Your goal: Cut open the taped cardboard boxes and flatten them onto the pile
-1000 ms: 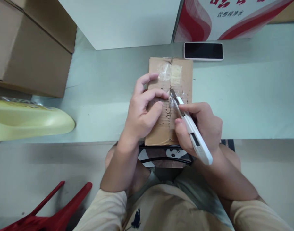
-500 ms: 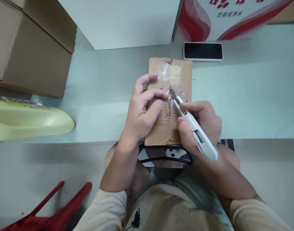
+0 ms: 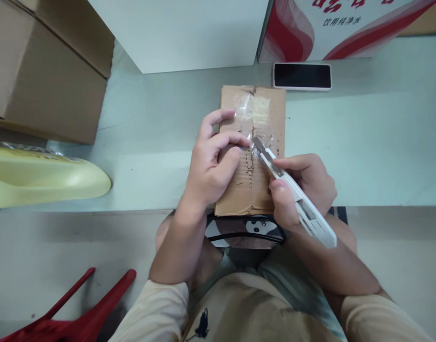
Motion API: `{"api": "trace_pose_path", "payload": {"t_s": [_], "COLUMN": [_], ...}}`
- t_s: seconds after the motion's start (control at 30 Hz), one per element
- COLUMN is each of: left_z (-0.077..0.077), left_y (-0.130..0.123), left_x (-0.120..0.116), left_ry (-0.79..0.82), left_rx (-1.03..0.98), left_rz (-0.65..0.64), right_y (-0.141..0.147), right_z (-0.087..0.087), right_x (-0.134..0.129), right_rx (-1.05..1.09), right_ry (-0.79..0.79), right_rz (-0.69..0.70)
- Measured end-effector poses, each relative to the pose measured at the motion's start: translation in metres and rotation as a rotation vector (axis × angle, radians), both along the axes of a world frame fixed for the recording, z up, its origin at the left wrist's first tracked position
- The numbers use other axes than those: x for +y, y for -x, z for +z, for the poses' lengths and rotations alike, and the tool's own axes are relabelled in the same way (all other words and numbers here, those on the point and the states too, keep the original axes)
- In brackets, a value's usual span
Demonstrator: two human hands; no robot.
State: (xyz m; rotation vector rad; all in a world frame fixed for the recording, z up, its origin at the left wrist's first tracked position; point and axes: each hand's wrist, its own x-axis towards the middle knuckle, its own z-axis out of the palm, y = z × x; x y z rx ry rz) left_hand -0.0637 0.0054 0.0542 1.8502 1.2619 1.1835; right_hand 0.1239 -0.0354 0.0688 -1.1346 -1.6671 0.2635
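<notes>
Plainly, right fingers [image 3: 294, 162] grip the cutter [image 3: 294, 189]; spread left fingers [image 3: 230, 138] seemingly touch the carton [image 3: 256, 178] beneath them.

The small carton [image 3: 232, 202] is matt brown cardboard, roughened along its seam, with glossy clear tape [image 3: 244, 103]. The cutter [image 3: 292, 186] pairs smooth white plastic with a metal blade [image 3: 259, 144]. The phone screen [image 3: 302, 75] looks glossy, the yellow container [image 3: 61, 183] smooth plastic.

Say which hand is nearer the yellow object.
Left. The left hand rests on the carton, right of the yellow object; the right hand, holding the cutter, is farther right.
</notes>
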Motion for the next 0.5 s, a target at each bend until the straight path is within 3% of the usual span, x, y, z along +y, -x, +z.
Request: {"api": "trace_pose_path", "payload": {"t_s": [0.5], "left_z": [0.001], "left_y": [0.000], "left_x": [-0.001], "left_ry": [0.015], "left_rx": [0.031], "left_rz": [0.015], "right_y": [-0.004], "right_z": [-0.013], "right_x": [-0.003], "right_rx": [0.055], "right_ry": [-0.016], "right_rz": [0.041]}}
